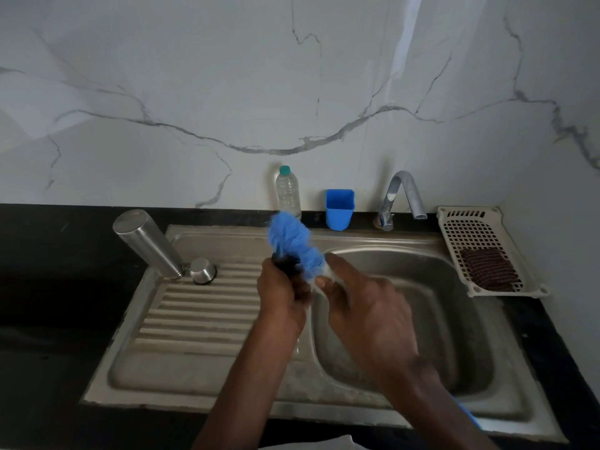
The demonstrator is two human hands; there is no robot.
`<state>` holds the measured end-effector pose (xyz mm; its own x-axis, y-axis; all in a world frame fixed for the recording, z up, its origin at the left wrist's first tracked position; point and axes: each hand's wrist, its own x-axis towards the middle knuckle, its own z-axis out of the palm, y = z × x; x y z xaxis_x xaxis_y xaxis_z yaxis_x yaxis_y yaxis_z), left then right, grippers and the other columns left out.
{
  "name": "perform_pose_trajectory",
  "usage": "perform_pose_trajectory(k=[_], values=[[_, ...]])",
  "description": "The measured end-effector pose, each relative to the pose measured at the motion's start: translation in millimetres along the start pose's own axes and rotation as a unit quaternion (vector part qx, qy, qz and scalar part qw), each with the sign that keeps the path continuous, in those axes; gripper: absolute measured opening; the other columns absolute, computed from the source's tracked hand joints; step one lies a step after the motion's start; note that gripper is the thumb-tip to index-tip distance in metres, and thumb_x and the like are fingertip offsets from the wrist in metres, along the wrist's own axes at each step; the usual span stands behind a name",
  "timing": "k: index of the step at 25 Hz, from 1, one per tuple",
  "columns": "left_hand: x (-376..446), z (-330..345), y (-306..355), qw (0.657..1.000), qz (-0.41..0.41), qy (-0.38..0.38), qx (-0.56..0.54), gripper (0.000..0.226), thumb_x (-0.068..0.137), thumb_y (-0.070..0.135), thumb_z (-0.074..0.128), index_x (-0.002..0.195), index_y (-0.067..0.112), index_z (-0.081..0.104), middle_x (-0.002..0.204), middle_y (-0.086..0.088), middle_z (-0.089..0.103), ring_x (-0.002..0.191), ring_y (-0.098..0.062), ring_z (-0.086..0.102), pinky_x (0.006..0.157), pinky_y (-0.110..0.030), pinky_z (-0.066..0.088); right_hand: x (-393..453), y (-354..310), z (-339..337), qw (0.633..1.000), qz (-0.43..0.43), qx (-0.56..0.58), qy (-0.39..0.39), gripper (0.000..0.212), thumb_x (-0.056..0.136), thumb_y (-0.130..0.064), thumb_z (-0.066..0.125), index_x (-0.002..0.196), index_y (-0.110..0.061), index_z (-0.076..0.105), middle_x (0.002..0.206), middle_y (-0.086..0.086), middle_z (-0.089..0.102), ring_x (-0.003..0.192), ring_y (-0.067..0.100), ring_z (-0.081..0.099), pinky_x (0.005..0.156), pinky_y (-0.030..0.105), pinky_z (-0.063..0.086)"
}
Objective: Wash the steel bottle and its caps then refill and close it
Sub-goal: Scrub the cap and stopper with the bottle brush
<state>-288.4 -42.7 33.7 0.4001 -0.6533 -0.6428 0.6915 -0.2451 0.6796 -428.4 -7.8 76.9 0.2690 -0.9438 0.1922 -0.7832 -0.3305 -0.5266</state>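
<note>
Step in hand: scrubbing a cap, by my judgement; the brush work sat over the line between drainboard and basin.
Left hand [282, 287]: clenched round a small dark thing [285, 264], likely one of the bottle's caps, though blur hid its shape.
Right hand [363, 306]: grasping a blue-bristled bottle brush [293, 243] near its head; the bristles pressed against the dark thing; a blue handle end [467, 414] showed past the wrist.
Steel bottle [147, 243]: standing upside down on the ribbed drainboard [194, 313], well apart from both hands; it appeared tilted, perhaps only through the wide lens.
Steel cap [203, 270]: mouth down, just beside the bottle's neck.
Tap [404, 196]: no water seen running; the sink [454, 274] looked wet.
Next move: rinsing the dark piece would call for one hand freed to open the tap; the refill and closing were not yet begun.
</note>
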Motion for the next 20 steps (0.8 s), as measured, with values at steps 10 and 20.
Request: perform_pose_trajectory(k=[10,20], values=[[-23.1,0.3,13.7,0.991,-0.094,-0.07,-0.064,0.037,0.107,0.028,0.049,0.072,0.015,0.053,0.046,0.003,0.046,0.03,-0.009,0.042,0.029,-0.015,0.032,-13.3,8.4,15.0,0.998,-0.023,0.034,0.054,0.041,0.1,-0.048,0.054,0.14,-0.043,0.051,0.062,-0.014,0.055,0.05,0.006,0.054,0.05,0.026,0.042],[-12.5,-7.9,19.3,0.994,0.038,-0.09,0.05,0.041,0.108,0.027,0.032,0.069,0.022,0.046,0.047,0.005,0.03,0.036,-0.009,0.022,0.035,-0.018,0.019,-16.5,19.4,11.4,0.984,0.046,0.169,0.013,0.038,0.099,-0.058,0.051,0.135,-0.048,0.056,0.062,-0.005,0.06,0.051,0.01,0.057,0.049,0.036,0.051]])
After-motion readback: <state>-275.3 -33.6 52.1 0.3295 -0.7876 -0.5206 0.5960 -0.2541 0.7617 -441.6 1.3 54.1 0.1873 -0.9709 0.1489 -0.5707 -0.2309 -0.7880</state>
